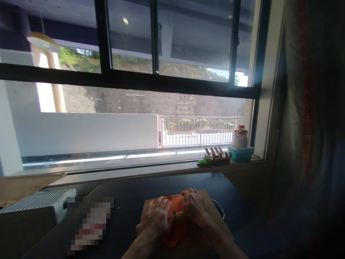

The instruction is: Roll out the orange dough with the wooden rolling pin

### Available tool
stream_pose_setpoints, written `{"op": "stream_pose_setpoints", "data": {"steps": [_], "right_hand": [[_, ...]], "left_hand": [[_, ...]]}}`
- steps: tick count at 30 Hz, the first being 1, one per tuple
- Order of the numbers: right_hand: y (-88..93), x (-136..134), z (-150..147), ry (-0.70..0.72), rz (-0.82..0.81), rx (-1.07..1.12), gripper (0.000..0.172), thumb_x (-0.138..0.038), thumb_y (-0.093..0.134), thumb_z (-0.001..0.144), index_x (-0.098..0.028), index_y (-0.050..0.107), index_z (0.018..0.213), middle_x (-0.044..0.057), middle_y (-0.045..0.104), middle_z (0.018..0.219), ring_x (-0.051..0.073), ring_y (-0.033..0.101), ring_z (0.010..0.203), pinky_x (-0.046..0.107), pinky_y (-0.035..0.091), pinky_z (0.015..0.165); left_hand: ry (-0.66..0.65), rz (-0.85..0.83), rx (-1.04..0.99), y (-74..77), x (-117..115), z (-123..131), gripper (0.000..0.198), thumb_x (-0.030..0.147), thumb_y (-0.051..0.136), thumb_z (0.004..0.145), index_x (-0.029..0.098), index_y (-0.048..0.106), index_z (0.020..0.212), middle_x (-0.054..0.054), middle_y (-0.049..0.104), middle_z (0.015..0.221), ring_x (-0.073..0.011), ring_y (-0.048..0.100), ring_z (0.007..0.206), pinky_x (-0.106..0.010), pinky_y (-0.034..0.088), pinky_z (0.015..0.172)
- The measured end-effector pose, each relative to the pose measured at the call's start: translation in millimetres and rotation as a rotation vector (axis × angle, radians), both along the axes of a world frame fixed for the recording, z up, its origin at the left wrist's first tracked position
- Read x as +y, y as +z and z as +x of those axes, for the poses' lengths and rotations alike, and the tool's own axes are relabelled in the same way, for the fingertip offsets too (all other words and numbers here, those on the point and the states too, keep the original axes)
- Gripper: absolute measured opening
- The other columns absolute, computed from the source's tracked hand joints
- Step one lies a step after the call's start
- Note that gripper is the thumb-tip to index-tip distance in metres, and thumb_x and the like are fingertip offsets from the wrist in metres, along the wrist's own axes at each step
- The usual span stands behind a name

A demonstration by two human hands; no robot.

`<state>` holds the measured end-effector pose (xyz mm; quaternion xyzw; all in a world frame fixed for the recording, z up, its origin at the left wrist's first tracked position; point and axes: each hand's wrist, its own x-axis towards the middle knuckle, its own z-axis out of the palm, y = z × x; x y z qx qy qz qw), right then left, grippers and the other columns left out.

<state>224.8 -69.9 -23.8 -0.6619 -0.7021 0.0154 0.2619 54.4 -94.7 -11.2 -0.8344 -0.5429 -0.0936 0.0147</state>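
Observation:
Both my hands rest on an orange-red lump of food (174, 205) that lies on a wooden cutting board (212, 212) on a dark table (129, 194). My left hand (155, 223) lies over the lump's left side with its fingers curled down on it. Over the right side, my right hand (195, 208) is closed with fingertips pressed into the top. More of the orange stuff (175, 235) shows below my hands. What exactly the lump is I cannot make out.
A white ribbed appliance (37, 203) stands at the left of the table. A blurred-out patch (90, 223) lies beside the board. On the window sill sit a teal box (240, 154) with a white jar (239, 138), a wooden rack (218, 154) and a green cloth (203, 162). A dark curtain (309, 126) hangs at right.

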Motion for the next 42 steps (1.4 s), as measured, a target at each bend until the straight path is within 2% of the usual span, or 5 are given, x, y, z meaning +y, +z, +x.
{"op": "stream_pose_setpoints", "data": {"steps": [7, 15, 22, 34, 42], "right_hand": [[5.1, 21, -1, -0.036, -0.008, -0.026, 0.023, -0.022, 0.046, 0.089, -0.02, 0.068, 0.098, 0.008, 0.065, 0.106, 0.023, 0.057, 0.101, 0.031, 0.039, 0.086], [18.7, 58, -10, -0.03, 0.053, -0.081, 0.025, -0.015, 0.045, 0.09, -0.017, 0.068, 0.099, 0.01, 0.064, 0.107, 0.023, 0.053, 0.105, 0.031, 0.037, 0.089], [8.4, 19, -19, 0.099, 0.079, -0.106, 0.028, -0.024, 0.04, 0.094, -0.02, 0.067, 0.093, 0.008, 0.064, 0.102, 0.022, 0.054, 0.101, 0.032, 0.038, 0.09], [16.8, 69, -17, -0.08, -0.152, -0.068, 0.035, -0.034, 0.041, 0.093, -0.016, 0.068, 0.107, 0.014, 0.064, 0.115, 0.028, 0.056, 0.11, 0.038, 0.041, 0.09], [17.0, 45, -23, -0.071, -0.149, -0.101, 0.036, -0.033, 0.039, 0.093, -0.016, 0.071, 0.1, 0.014, 0.068, 0.108, 0.027, 0.06, 0.103, 0.037, 0.044, 0.087]], "left_hand": [[-0.172, 0.014, 0.052, 8.3, 13, -27, 0.057, 0.052, 0.033, 0.094, 0.022, 0.047, 0.139, -0.009, 0.042, 0.149, -0.028, 0.027, 0.142, -0.053, 0.013, 0.117], [0.054, 0.024, 0.023, 8.4, 69, -21, 0.053, 0.042, 0.02, 0.096, 0.021, 0.055, 0.13, -0.009, 0.055, 0.138, -0.0279, 0.041, 0.133, -0.053, 0.029, 0.108], [0.043, -0.012, 0.026, 8.2, 57, -24, 0.048, 0.038, 0.024, 0.095, 0.025, 0.061, 0.121, -0.009, 0.062, 0.129, -0.027, 0.049, 0.124, -0.047, 0.038, 0.099], [-0.009, 0.032, 0.03, 13.7, 86, -21, 0.046, 0.038, 0.023, 0.096, 0.028, 0.068, 0.102, -0.004, 0.068, 0.114, -0.0221, 0.056, 0.113, -0.038, 0.041, 0.092], [-0.051, 0.025, 0.034, 11.3, 67, -30, 0.049, 0.041, 0.021, 0.096, 0.028, 0.068, 0.102, -0.005, 0.07, 0.106, -0.0227, 0.06, 0.106, -0.037, 0.042, 0.088]]}}
